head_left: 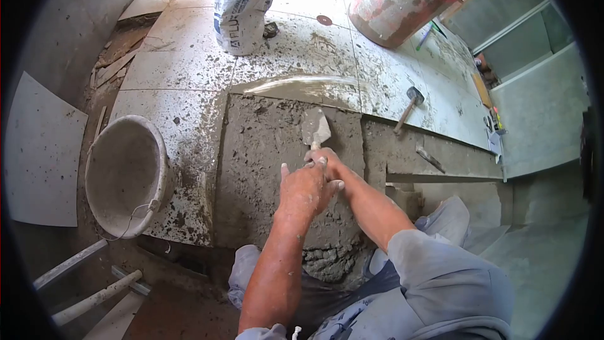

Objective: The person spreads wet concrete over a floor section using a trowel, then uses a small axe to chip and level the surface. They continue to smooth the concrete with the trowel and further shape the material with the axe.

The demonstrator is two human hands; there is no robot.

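My right hand (325,158) is wrapped round the handle of a trowel (316,127), whose blade lies on wet grey mortar (258,151) near the tiles' edge. Just beside it, my left hand (305,184) hovers over the mortar with its fingers apart and nothing in them. The mortar fills a rectangular patch in front of me, rough on top, with a lumpier heap (327,264) close to my legs. A pale curved smear (302,83) marks the tiles beyond the patch.
A mortar-coated bucket (126,176) stands at the left, a bag (242,12) and a red bucket (399,3) at the back. A hammer (410,108) lies on spattered tiles (182,69). Another tool (430,158) rests on the ledge at the right.
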